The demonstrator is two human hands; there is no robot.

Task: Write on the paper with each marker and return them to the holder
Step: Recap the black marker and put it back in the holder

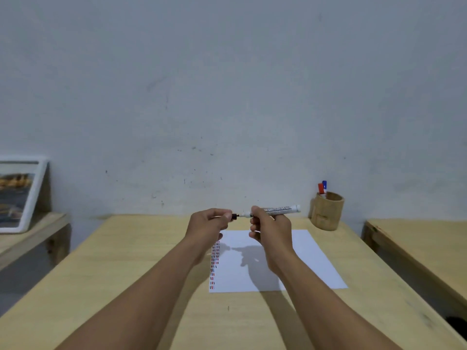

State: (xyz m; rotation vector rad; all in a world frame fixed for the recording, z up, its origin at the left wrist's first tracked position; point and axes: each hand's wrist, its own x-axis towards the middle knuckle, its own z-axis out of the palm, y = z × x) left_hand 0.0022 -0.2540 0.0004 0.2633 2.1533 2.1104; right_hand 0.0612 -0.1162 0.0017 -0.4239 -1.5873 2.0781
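— Hands up over the sheet: right hand (262,223) curled round a white-barrelled marker (280,210), left hand (214,222) pinching its small black cap (235,216) just off the tip.

— Capping or uncapping?

— Can't tell. The white paper sheet (303,261) carries red, blue and black dashes down its left edge, so I'd judge plenty is written. Red marker (321,188) and blue marker (324,185) stand in the bamboo holder (327,212).

— Setting?

— Pale wooden table (126,274), grey scuffed wall (227,97), framed picture (20,195) leaning at left.
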